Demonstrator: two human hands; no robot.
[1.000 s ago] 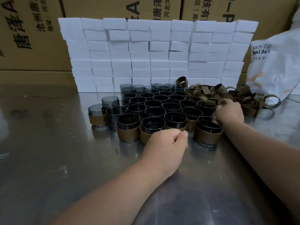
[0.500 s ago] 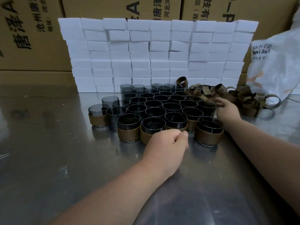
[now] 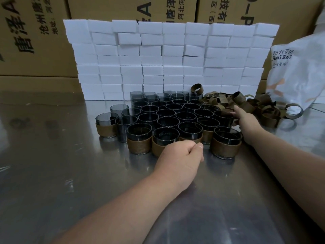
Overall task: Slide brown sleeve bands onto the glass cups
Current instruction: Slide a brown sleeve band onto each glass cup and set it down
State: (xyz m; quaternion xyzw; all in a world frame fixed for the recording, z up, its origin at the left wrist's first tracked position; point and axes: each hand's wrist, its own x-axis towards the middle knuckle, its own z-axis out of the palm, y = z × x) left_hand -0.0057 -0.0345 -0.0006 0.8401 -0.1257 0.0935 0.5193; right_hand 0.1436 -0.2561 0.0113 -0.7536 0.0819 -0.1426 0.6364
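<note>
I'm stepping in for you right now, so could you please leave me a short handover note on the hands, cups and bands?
Left hand: curled in front of a sleeved glass cup; whether it grips it is unclear.
Right hand: open, fingers reaching at the cluster's right edge, beside the pile of loose brown sleeve bands.
Done: several front cups sleeved.
To do: the many bare glass cups behind.

A brushed steel bench (image 3: 70, 173) gives back dull reflections. Well beyond the left hand (image 3: 179, 155) a wall of stacked white foam blocks (image 3: 167, 59) stands against printed cardboard cartons (image 3: 35, 41). A white plastic bag (image 3: 299, 71) slumps beyond the right hand (image 3: 246, 122).
</note>
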